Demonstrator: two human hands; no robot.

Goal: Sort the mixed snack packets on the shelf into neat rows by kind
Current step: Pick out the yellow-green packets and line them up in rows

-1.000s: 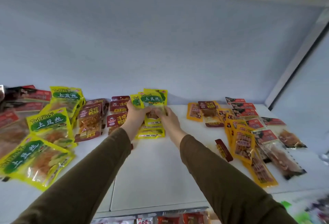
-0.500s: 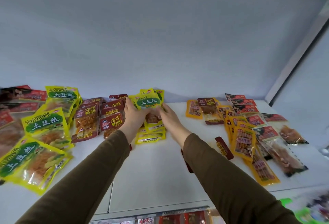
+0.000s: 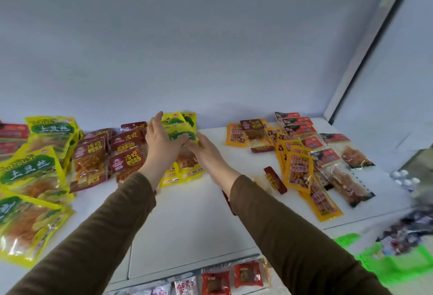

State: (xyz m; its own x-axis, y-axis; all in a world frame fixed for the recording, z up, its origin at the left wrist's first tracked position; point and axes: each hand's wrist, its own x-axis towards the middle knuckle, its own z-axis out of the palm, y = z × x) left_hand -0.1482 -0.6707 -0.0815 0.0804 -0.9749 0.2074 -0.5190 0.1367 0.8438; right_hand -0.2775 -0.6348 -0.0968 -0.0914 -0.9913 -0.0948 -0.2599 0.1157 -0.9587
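At the centre of the frame, against the back wall of the white shelf (image 3: 187, 212), sat a small stack of yellow-and-green packets (image 3: 181, 130). The left hand (image 3: 161, 144) lay over the stack's left part, fingers straight and spread, thumb reaching across a packet's green label. The right hand (image 3: 206, 154) met the stack at its right edge, fingers extended toward the packets; whether they pinched a packet or only touched it could not be told. Both sleeves were brown.

Just left of the stack: dark red packets (image 3: 112, 154) with yellow characters, overlapping in a rough cluster. Further left, at the frame's left edge: large yellow packets (image 3: 30, 170) with green labels, loosely overlapped, running from the back wall to the shelf's front.

Right of centre: a single narrow red packet (image 3: 275, 180) lay alone on the shelf, tilted. Beyond it, orange-yellow packets (image 3: 298, 173) lay fanned in a slanted column, with red-and-black topped clear packets (image 3: 328, 161) beside them toward the right wall.

Lower edge of frame: red and white packets (image 3: 229, 280) on a lower level. Lower right was blurred; green shapes only.
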